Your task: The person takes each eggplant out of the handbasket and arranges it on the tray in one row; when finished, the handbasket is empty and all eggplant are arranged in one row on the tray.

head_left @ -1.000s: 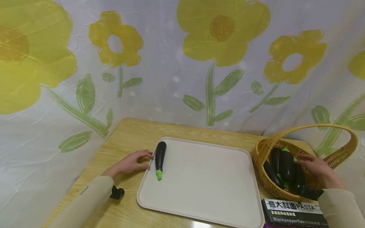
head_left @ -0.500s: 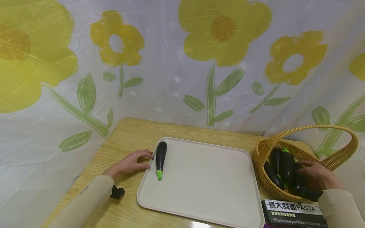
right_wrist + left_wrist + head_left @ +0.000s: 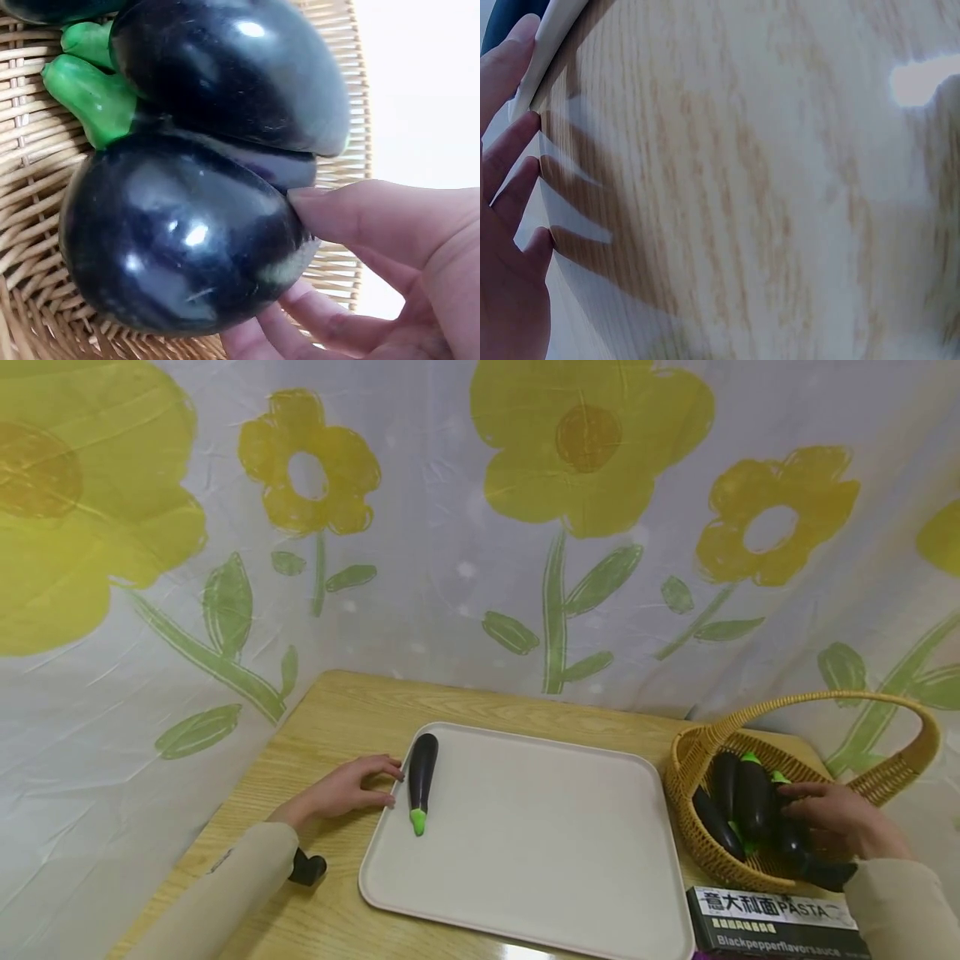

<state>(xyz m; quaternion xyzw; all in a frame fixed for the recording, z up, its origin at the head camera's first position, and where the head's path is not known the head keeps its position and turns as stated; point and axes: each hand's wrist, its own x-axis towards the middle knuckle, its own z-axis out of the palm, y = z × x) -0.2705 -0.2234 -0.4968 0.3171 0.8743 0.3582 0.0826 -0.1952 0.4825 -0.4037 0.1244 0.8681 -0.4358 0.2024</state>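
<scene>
My right hand reaches into the wicker basket and grips a dark purple eggplant. In the right wrist view, the thumb lies against that eggplant while the other fingers pass beneath it. Several more eggplants with green stems lie beside it in the basket. My left hand touches the left rim of the cream tray with its fingers loosely extended. Just inside that rim lies one eggplant, green stem towards me. The left wrist view shows the fingertips at the tray's edge.
A black pasta box lies in front of the basket, right of the tray. The basket's tall handle arches over its opening. Wooden tabletop surrounds the tray, and a flowered curtain hangs behind.
My right hand has settled lower into the basket and closed round the rightmost eggplant, which has shifted slightly. The left hand stays at the tray's rim.
</scene>
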